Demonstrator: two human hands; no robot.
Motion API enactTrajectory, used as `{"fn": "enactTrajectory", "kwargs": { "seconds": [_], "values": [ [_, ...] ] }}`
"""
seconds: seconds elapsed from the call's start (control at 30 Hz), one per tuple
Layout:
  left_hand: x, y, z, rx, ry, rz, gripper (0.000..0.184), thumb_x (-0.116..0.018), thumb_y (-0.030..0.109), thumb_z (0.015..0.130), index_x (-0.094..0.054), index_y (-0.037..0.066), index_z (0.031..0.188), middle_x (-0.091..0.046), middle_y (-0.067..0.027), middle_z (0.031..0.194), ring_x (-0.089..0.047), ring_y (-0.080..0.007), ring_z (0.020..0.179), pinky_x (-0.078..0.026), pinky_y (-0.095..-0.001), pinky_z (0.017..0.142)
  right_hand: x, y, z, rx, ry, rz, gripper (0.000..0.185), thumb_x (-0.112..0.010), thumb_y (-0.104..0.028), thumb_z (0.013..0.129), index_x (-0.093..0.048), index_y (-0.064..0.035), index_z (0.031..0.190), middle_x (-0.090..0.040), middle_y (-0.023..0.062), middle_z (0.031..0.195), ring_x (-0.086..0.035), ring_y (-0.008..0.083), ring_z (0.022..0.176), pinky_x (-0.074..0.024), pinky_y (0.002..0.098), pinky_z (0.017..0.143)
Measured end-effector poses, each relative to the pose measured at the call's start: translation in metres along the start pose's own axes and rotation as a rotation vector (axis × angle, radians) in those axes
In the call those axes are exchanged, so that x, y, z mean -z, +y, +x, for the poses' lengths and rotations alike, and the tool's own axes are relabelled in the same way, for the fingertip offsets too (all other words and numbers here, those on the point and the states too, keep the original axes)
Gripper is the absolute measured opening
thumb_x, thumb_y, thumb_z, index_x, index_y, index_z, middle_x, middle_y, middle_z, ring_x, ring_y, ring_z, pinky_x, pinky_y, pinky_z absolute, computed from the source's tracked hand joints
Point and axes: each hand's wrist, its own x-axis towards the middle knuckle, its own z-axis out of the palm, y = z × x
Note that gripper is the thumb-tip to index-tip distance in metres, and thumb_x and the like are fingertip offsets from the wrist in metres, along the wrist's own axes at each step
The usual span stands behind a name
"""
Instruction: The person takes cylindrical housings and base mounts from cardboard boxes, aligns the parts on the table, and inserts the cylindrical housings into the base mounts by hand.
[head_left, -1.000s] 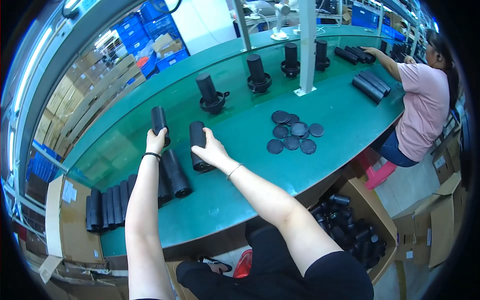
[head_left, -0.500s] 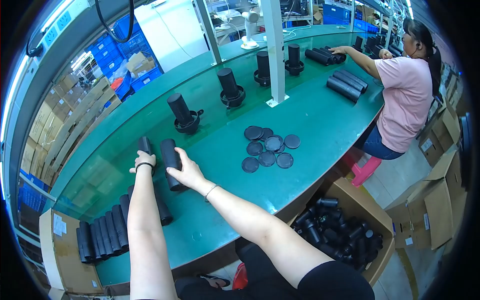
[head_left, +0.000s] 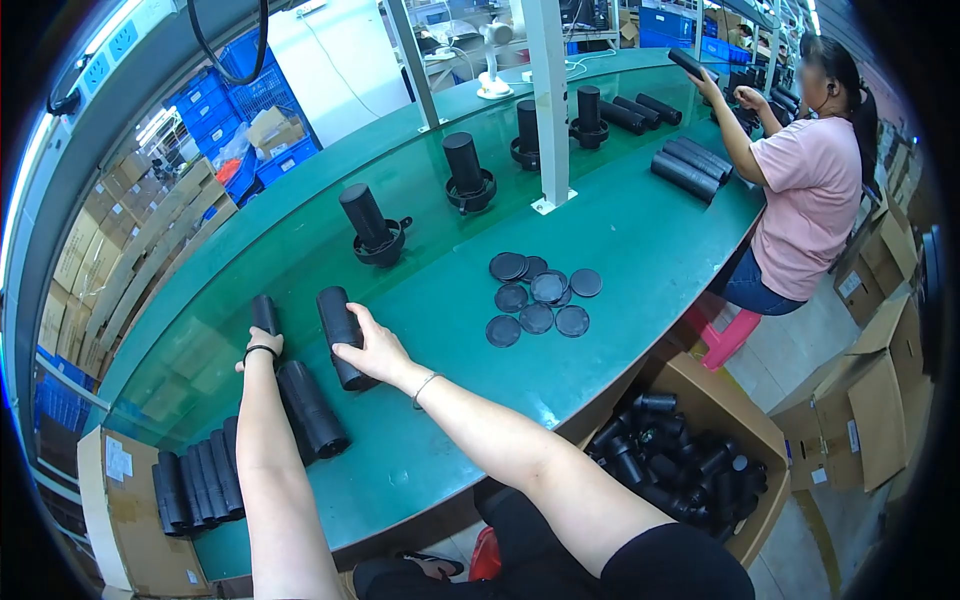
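My left hand (head_left: 262,345) is wrapped round a thin-looking black cylinder (head_left: 264,314) over the green table's left part. To its right, my right hand (head_left: 375,350) grips a wider black cylinder (head_left: 338,318), thumb and fingers on its right side. Two black tubes (head_left: 312,410) lie just below, between my arms. A row of several black tubes (head_left: 200,480) lies at the left end, partly behind my left forearm. Flat black discs (head_left: 537,292) are scattered right of my right hand. Beyond stand black cylinders in round black bases (head_left: 380,243).
A white post (head_left: 552,120) rises from the green table (head_left: 450,440). At the right, a co-worker (head_left: 808,190) sits holding a black tube (head_left: 690,66), near more tubes (head_left: 690,168). Below the edge stands a carton (head_left: 745,410) of black parts.
My left hand has moved left and toward me with its cylinder; my right hand stays on its own, almost in place. The co-worker has lifted a tube. Earlier, the whole view shifted.
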Motion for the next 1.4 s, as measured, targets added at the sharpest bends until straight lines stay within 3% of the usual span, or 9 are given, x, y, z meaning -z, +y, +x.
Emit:
{"fn": "enactTrajectory", "kwargs": {
  "seconds": [0.17, 0.27, 0.33, 0.37, 0.53, 0.7, 0.73, 0.97, 1.4],
  "values": [
    [0.008, 0.005, -0.016, -0.077, 0.35, -0.069, 0.07, -0.061, 0.047, 0.081, -0.034, 0.019, 0.139, -0.047, -0.0123, 0.134, -0.043, -0.0301, 0.126, -0.03, -0.059, 0.099, 0.001, 0.0, 0.001, -0.019, 0.0, 0.074, 0.078, -0.065, -0.035, 0.078, -0.026, -0.0075, 0.139, -0.056, 0.0276, 0.118, -0.06, 0.0398, 0.103, -0.0476, 0.0427, 0.088],
    [0.01, 0.013, -0.029, -0.598, 0.654, -0.331, 0.042, -0.063, 0.036, 0.082, -0.061, 0.008, 0.114, -0.06, -0.0179, 0.11, -0.056, -0.0349, 0.106, -0.046, -0.0455, 0.088, -0.003, 0.003, 0.003, 0.042, 0.049, 0.168, 0.078, -0.067, -0.03, 0.079, -0.024, -0.0076, 0.141, -0.054, 0.0275, 0.119, -0.059, 0.0359, 0.105, -0.0479, 0.041, 0.087],
    [0.011, 0.027, -0.041, -0.876, 0.314, -0.645, 0.036, -0.064, 0.029, 0.085, -0.065, -0.001, 0.104, -0.064, -0.0205, 0.101, -0.061, -0.03, 0.097, -0.047, -0.0383, 0.086, -0.008, 0.004, 0.006, 0.119, 0.082, 0.374, 0.078, -0.067, -0.023, 0.08, -0.022, -0.0075, 0.141, -0.053, 0.024, 0.116, -0.06, 0.031, 0.101, -0.0491, 0.0386, 0.084],
    [0.012, 0.031, -0.076, -0.997, 0.233, -0.726, 0.037, -0.056, 0.03, 0.093, -0.062, -0.001, 0.113, -0.066, -0.0094, 0.097, -0.06, -0.015, 0.088, -0.048, -0.029, 0.076, -0.01, 0.005, 0.008, 0.135, 0.066, 0.502, 0.077, -0.066, -0.018, 0.082, -0.02, -0.0076, 0.142, -0.053, 0.0195, 0.11, -0.059, 0.0252, 0.097, -0.0499, 0.0356, 0.081],
    [0.012, 0.03, -0.172, -0.993, -0.238, -0.911, 0.078, -0.057, 0.035, 0.093, -0.01, 0.004, 0.148, -0.038, -0.0187, 0.139, -0.043, -0.0234, 0.123, -0.035, -0.0328, 0.102, -0.002, -0.01, 0.007, 0.197, -0.003, 0.749, 0.075, -0.058, -0.021, 0.093, -0.006, -0.0125, 0.146, -0.049, 0.0142, 0.121, -0.052, 0.0204, 0.111, -0.0452, 0.0352, 0.091],
    [0.019, 0.015, -0.173, -1.12, -0.131, -0.922, 0.103, -0.076, 0.023, 0.079, -0.002, 0.006, 0.148, -0.045, -0.0178, 0.128, -0.058, -0.0204, 0.1, -0.052, -0.0298, 0.072, -0.003, -0.009, 0.006, 0.148, -0.2, 0.793, 0.078, -0.051, -0.041, 0.095, -0.001, -0.0186, 0.15, -0.036, 0.0125, 0.139, -0.043, 0.0194, 0.12, -0.0406, 0.0363, 0.097],
    [0.036, 0.007, -0.187, -0.973, -0.343, -1.058, 0.102, -0.076, 0.023, 0.078, -0.004, 0.004, 0.148, -0.04, -0.0182, 0.134, -0.046, -0.0241, 0.119, -0.041, -0.0338, 0.097, 0.002, -0.024, -0.002, 0.163, -0.193, 0.816, 0.078, -0.046, -0.054, 0.093, -0.004, -0.0201, 0.15, -0.034, 0.0116, 0.141, -0.045, 0.0184, 0.116, -0.0433, 0.0347, 0.092],
    [0.044, -0.055, -0.149, -0.902, -0.21, -1.221, 0.085, -0.08, 0.009, 0.067, -0.034, 0.001, 0.138, -0.054, -0.0072, 0.114, -0.055, -0.0143, 0.1, -0.047, -0.0285, 0.085, -0.001, -0.009, 0.003, 0.002, -0.227, 0.578, 0.065, -0.039, -0.057, 0.094, -0.035, -0.0088, 0.138, -0.059, 0.0051, 0.1, -0.054, 0.0069, 0.074, -0.0426, 0.0203, 0.062],
    [0.057, -0.114, -0.055, -0.458, -0.032, -1.281, 0.086, -0.08, 0.017, 0.066, -0.034, -0.007, 0.135, -0.054, -0.0142, 0.116, -0.056, -0.021, 0.103, -0.045, -0.0329, 0.091, -0.012, -0.005, -0.003, -0.037, -0.404, 0.146, 0.039, -0.049, -0.034, 0.098, -0.052, -0.003, 0.121, -0.058, 0.0031, 0.082, -0.05, 0.0074, 0.067, -0.0432, 0.0215, 0.059]
  ]
}}
